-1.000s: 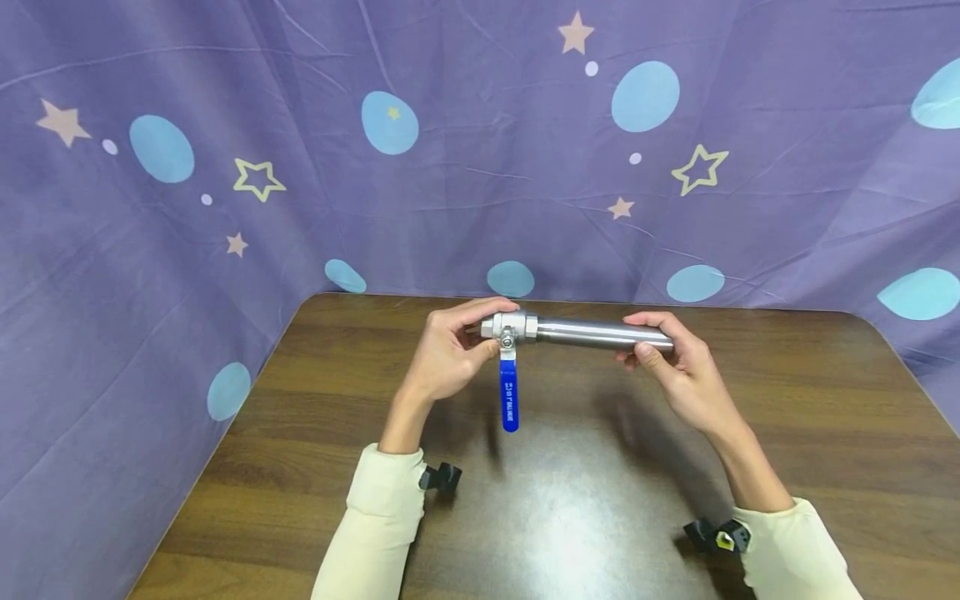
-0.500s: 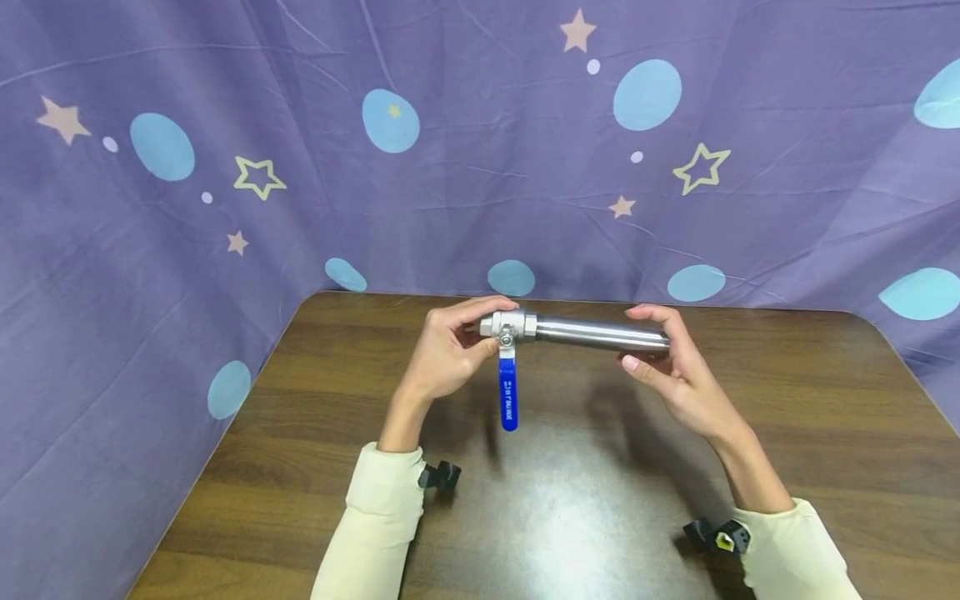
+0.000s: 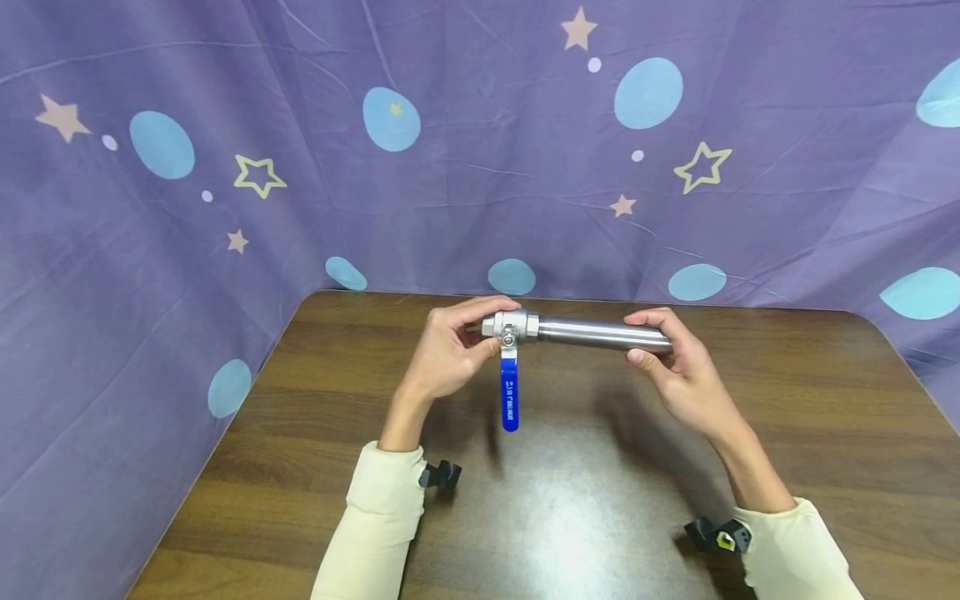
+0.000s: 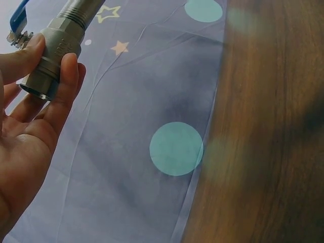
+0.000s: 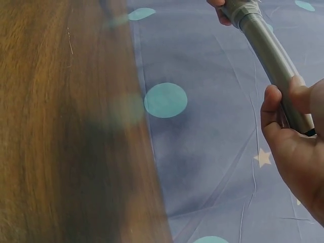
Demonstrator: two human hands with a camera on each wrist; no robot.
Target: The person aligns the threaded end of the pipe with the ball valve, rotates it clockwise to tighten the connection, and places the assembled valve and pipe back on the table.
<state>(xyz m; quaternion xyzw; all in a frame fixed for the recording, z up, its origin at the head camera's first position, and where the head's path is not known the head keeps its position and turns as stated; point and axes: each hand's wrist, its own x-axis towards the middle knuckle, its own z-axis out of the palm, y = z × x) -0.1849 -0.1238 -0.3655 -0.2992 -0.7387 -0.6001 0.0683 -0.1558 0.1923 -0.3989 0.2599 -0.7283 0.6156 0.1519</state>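
A steel ball valve (image 3: 512, 323) with a blue lever handle (image 3: 509, 396) is held up over the table, the lever hanging toward the person. My left hand (image 3: 444, 350) grips the valve body between thumb and fingers. From the valve's right end runs a shiny steel pipe (image 3: 592, 332), nearly level. My right hand (image 3: 686, 371) holds that pipe near its far end, thumb below and fingers above and behind. In the left wrist view, exposed threads (image 4: 73, 16) show where pipe and valve (image 4: 54, 48) meet. The right wrist view shows thumb and fingers around the pipe (image 5: 271, 50).
Below the hands lies a brown wood-grain table (image 3: 315, 517). A purple curtain (image 3: 480, 167) with stars and blue spots hangs behind its back edge and along the left side. Black camera mounts (image 3: 440, 475) sit at both wrists.
My right hand loosened its fingers from the pipe, the thumb dropping beneath it, then closed around the pipe again. My left hand stays on the valve; the lever keeps its direction.
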